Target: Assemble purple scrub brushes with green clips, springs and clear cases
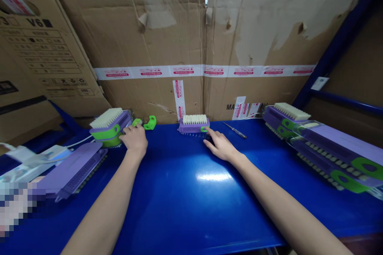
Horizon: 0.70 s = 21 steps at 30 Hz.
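Note:
My left hand [134,140] is at the back left, fingers curled down at a small green plastic clip [137,121]; the fingers partly cover it. A second green clip [150,122] with a hole lies just to its right. Close on the left side of that hand are stacked purple-and-green brushes [109,127] with cream bristles. My right hand [220,144] has its fingers apart, the index fingertip at the green end of a purple brush block [194,123]. This block rests near the back wall, cream bristles upward and thin dark bristles underneath.
A small screwdriver-like tool [236,130] lies right of the block. More purple brush units [338,147] are stacked at the right. At left are a long purple cover [70,167] and a white power strip [38,163] with cables. Cardboard [167,40] walls the blue table [179,207].

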### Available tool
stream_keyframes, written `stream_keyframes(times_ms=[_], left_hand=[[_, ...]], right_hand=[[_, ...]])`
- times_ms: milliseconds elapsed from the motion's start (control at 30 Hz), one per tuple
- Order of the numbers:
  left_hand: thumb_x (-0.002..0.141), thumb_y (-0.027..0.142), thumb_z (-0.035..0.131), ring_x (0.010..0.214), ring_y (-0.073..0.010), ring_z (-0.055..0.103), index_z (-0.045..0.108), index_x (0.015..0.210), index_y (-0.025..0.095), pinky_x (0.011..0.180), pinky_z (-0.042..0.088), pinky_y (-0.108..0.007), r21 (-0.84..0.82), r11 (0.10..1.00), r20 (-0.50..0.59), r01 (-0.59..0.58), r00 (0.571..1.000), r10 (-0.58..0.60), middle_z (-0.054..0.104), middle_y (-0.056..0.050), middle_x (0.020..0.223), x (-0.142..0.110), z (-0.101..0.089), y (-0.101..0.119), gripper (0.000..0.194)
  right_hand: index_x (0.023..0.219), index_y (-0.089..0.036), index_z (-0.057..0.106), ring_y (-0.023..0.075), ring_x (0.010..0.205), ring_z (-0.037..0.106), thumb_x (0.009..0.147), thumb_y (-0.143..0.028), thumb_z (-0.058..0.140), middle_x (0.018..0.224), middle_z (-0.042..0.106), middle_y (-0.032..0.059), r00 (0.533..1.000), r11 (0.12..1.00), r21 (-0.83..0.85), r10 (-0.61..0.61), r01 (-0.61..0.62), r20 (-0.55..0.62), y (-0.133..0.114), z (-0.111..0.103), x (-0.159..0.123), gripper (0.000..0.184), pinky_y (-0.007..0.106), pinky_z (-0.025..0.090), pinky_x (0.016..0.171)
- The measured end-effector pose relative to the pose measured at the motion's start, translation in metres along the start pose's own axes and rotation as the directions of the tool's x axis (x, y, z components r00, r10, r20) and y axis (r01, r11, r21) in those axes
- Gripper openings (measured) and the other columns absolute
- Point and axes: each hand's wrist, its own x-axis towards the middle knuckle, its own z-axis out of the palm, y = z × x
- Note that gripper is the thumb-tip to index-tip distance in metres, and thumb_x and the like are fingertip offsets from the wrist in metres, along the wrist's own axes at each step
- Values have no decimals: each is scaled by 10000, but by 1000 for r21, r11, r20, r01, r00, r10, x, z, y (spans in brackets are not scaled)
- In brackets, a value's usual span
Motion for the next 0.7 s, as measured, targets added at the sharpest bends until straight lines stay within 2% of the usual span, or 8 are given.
stream_keyframes(times_ms=[233,467,700], left_hand=[[801,43,328,983,-339,524,559,1061,21,687,420,-385,-8,1000,8,8,1000,-8,588,-241,1013,1,3,-1,348],[811,60,321,980,-331,521,581,1053,61,767,379,-424,40,997,-63,-61,996,64,594,-217,1015,3,8,-5,355],[795,75,355,999,-335,507,585,1060,76,773,366,-421,52,997,-67,-61,996,65,592,-218,1032,4,7,-6,351]], right_hand=[[1391,-133,333,261,1056,570,926,-334,408,1161,613,169,1000,1000,-8,-5,5,-3,0,0,0,512,396,414,896],[1399,-122,327,270,1047,570,926,-340,409,1148,615,172,1000,1000,-9,-2,2,1,0,0,0,528,399,414,897],[1396,-111,334,277,1046,568,928,-336,402,1147,612,180,1000,1000,-9,-3,3,0,0,0,0,524,405,414,897]])
